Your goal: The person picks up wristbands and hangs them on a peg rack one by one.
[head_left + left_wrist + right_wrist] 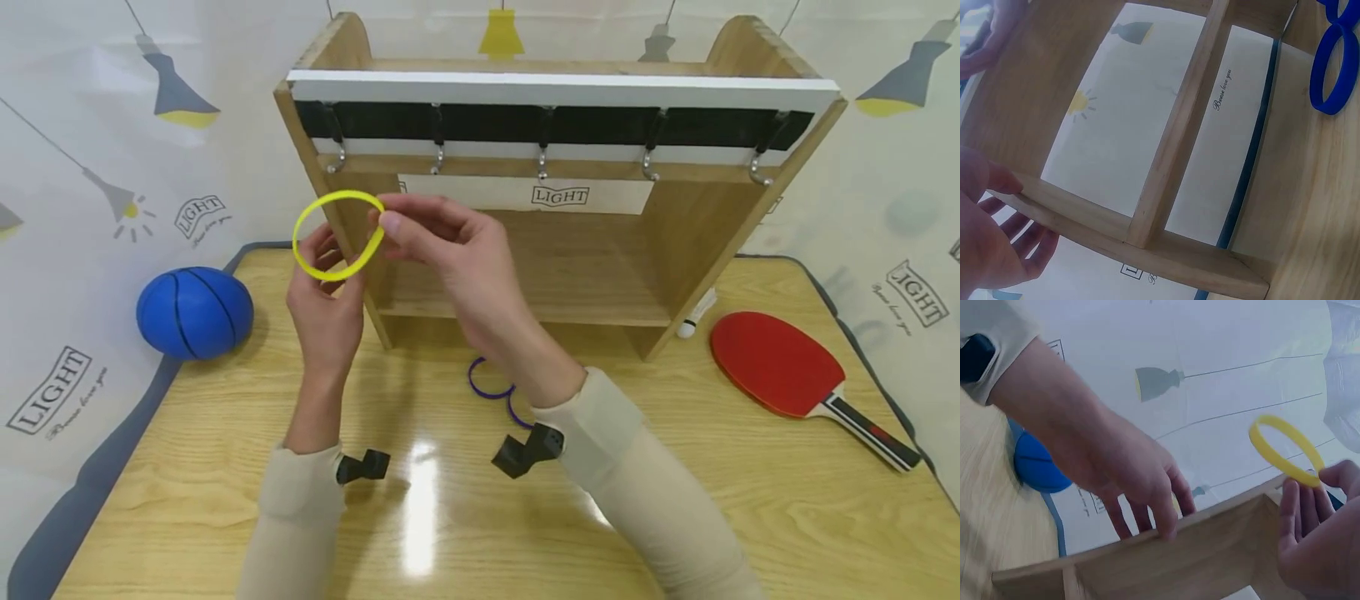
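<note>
A yellow ring is pinched between thumb and fingers of my right hand, in front of the left end of a wooden rack. The right wrist view shows the same ring held at its lower edge by the right hand. My left hand grips the rack's left side panel, thumb on the inner face and fingers outside, as the left wrist view shows of that hand. Several silver hooks hang from the rack's black and white bar.
Purple-blue rings lie on the table below the rack, partly behind my right forearm. A blue ball is at the left. At the right are a red paddle and a shuttlecock.
</note>
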The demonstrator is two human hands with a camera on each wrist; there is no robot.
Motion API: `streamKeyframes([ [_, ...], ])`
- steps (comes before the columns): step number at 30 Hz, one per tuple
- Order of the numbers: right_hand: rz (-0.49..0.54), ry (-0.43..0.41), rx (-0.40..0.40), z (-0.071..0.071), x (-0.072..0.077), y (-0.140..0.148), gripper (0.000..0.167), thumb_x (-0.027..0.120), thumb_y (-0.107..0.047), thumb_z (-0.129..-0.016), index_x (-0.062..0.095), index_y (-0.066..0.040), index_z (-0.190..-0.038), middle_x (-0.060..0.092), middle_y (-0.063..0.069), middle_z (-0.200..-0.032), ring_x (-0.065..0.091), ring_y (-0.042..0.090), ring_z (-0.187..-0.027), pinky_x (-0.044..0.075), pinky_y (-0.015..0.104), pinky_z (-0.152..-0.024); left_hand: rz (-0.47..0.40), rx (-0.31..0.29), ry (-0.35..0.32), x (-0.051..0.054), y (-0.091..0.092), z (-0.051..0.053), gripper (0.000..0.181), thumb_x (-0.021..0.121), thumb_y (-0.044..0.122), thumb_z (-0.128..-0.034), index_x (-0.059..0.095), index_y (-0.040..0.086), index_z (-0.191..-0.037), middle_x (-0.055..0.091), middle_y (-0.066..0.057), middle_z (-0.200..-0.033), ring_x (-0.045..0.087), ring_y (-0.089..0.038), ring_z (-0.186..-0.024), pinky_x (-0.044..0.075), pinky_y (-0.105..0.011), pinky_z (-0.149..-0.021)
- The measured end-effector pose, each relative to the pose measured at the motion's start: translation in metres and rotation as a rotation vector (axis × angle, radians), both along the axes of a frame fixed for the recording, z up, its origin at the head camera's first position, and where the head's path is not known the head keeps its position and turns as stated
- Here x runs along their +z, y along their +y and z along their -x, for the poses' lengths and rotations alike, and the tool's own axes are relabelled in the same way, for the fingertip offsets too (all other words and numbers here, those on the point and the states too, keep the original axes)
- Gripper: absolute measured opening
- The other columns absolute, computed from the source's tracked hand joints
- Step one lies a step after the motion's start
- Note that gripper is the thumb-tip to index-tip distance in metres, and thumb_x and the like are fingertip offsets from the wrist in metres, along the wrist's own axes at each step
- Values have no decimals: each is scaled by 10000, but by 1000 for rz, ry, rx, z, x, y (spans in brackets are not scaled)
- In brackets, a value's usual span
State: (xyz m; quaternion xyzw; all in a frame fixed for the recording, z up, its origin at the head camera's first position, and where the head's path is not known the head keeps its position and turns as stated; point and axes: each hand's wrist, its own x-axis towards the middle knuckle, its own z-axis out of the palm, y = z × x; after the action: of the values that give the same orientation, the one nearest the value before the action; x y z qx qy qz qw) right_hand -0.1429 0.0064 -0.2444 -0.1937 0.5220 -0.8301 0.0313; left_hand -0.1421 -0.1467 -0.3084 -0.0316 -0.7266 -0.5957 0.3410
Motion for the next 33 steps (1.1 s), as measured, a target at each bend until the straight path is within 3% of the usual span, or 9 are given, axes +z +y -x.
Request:
streamKeyframes([
  [7, 232, -109, -67, 11, 5, -19, 205, 696, -10, -892, 698, 42, -1089, 689, 202, -1062, 681, 295, -927, 530, 407, -889, 19, 9, -7, 0, 1, 1, 370, 609, -21, -915, 564, -21, -1283, 618, -121, -1199, 618, -267, -1064, 526, -351, -838],
  [11, 293, -161, -87, 14, 7, -26, 192, 710, 16, -871, 709, 42, -1061, 688, 211, -1041, 689, 295, -883, 534, 415, -879, 10, 15, -8, 0, 3, 1, 359, 600, -35, -911, 565, -28, -1269, 619, -146, -1187, 619, -267, -1056, 528, -376, -833],
  [16, 248, -127, -132, 15, 4, -26, 191, 716, 4, -869, 714, 32, -1058, 706, 183, -1022, 688, 274, -847, 540, 414, -867, -1, 11, -3, 1, 4, 0, 335, 601, -40, -908, 572, -31, -1242, 620, -141, -1168, 618, -270, -1057, 525, -371, -837],
  [25, 163, -72, -164, 18, -5, -21, 206, 721, -36, -877, 713, 13, -1077, 700, 157, -1077, 632, 404, -998, 529, 401, -887, -12, 5, 12, 0, 3, 2, 336, 607, -46, -901, 582, -39, -1236, 631, -135, -1168, 622, -295, -1042, 532, -390, -839],
  [33, 62, 19, -210, 17, -15, -7, 221, 723, -88, -891, 714, -1, -1093, 710, 104, -1076, 671, 269, -950, 525, 401, -888, 27, 12, -9, 0, 1, -1, 371, 613, -16, -925, 562, -12, -1293, 612, -122, -1228, 611, -271, -1076, 514, -388, -857],
])
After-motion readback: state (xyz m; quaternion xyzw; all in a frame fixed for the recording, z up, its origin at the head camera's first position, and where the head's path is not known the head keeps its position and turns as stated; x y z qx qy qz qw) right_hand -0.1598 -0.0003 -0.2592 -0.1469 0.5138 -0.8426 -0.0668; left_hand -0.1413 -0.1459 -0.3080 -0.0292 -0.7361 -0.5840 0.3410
